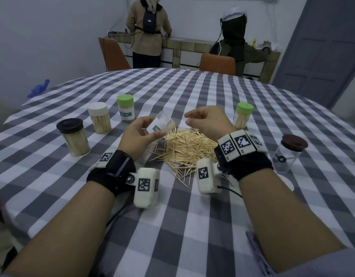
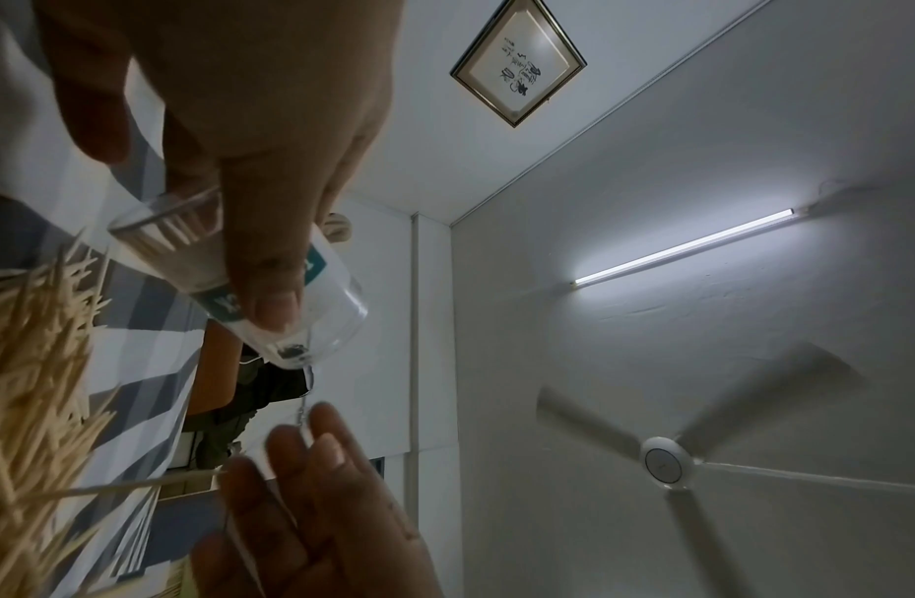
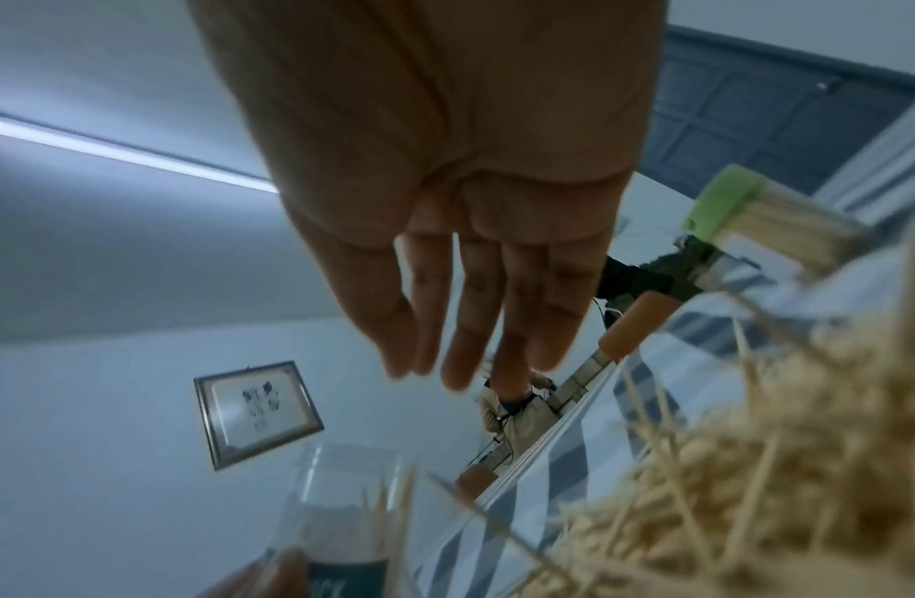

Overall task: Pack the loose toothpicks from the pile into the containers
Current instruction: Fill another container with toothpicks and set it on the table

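My left hand grips a clear container with a white and teal label. The container is tilted, with its open mouth up toward my right hand. A few toothpicks lie inside the container. My right hand hovers just right of the mouth and holds nothing. In the right wrist view its fingers are straight and close together, above the container. The loose toothpick pile lies on the cloth under and between both hands.
Filled jars stand at left: black lid, white lid, green lid. Another green-lidded jar stands behind my right hand. An almost empty brown-lidded jar is at right. Two people stand beyond the checked table.
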